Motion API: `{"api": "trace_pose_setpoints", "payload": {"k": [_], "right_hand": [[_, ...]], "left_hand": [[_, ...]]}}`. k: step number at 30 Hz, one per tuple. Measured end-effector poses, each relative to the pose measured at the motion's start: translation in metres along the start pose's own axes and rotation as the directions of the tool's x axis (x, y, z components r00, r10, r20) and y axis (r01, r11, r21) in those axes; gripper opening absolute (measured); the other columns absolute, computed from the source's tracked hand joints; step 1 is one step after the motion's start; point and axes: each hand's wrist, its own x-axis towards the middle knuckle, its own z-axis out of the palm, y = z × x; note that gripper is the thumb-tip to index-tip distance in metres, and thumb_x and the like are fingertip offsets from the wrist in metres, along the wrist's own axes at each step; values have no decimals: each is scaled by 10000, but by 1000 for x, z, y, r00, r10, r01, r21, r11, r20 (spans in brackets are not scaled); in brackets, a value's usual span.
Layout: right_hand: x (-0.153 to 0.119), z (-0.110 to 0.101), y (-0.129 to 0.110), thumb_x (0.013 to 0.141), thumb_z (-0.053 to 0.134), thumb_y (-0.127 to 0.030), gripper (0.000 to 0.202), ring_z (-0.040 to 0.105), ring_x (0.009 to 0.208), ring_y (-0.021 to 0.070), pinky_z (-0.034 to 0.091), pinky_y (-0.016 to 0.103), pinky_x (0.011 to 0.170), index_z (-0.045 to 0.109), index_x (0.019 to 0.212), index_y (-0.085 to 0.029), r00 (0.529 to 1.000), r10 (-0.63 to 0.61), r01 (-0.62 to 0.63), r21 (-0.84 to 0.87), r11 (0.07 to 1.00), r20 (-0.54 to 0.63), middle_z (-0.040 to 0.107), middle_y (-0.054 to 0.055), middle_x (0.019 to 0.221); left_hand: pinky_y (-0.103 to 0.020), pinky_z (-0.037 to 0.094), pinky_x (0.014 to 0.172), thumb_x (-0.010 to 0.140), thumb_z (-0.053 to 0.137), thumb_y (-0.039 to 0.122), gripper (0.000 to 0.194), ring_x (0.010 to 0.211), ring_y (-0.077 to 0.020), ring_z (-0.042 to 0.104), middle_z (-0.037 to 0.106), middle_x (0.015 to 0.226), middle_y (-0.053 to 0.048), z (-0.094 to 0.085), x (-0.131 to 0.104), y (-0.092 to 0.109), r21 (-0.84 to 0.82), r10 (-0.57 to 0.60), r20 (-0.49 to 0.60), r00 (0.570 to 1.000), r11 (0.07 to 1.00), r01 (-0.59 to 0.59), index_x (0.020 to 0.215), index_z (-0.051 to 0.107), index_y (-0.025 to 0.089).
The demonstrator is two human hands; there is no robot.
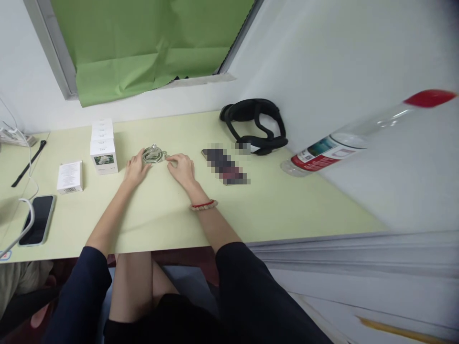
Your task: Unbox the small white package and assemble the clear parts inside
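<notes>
Glass dish (152, 154) — between both hands' fingers (168, 159)

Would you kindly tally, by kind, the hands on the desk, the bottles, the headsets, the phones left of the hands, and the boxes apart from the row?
Hands, left hand and right hand: 2
Bottle: 1
Headset: 1
Phone on the left: 1
Lone white box: 1
Total: 6
</notes>
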Motion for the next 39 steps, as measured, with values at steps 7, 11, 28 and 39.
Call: {"api": "trace_pose_setpoints", "payload": {"k": [7, 11, 28, 39], "right_hand": [[3, 3, 5, 783, 551, -132, 228, 579, 1004, 275, 426, 443, 935, 728, 923, -163, 1000, -15, 15, 32, 999, -23, 684, 103, 1044], [3, 5, 8, 776, 550, -127, 223, 581, 1002, 278, 429, 448, 932, 723, 914, -158, 999, -18, 19, 39, 999, -35, 685, 106, 1043], [4, 3, 7, 764, 524, -121, 303, 584, 1018, 280, 436, 446, 956, 681, 1023, -139, 994, -21, 29, 76, 997, -110, 670, 120, 1063], [-5, -8, -24, 853, 439, -174, 216, 594, 928, 212, 436, 378, 915, 646, 915, -189, 869, -235, 329, 152, 932, -436, 666, 68, 939]], "left_hand": [[-435, 327, 1078, 971, 410, 254, 376, 1273, -255, 469, 545, 1376, -114, -3, 9, 4, 45, -126, 18, 992, 991, 125, 1334, 452, 162], [-429, 337, 1064, 975, 401, 232, 354, 1252, -256, 487, 567, 1345, -119, -2, 9, 6, 62, -133, -1, 991, 989, 133, 1318, 454, 165], [-387, 419, 982, 940, 376, 211, 465, 1199, -256, 542, 577, 1321, -168, -7, -12, 15, 211, 84, -148, 985, 976, -51, 1378, 452, 75], [-498, 174, 1164, 876, 561, 420, 606, 1460, -313, 229, 293, 1542, -203, -61, -65, -4, 89, -162, -600, 784, 960, 267, 1394, 418, 140]]}}
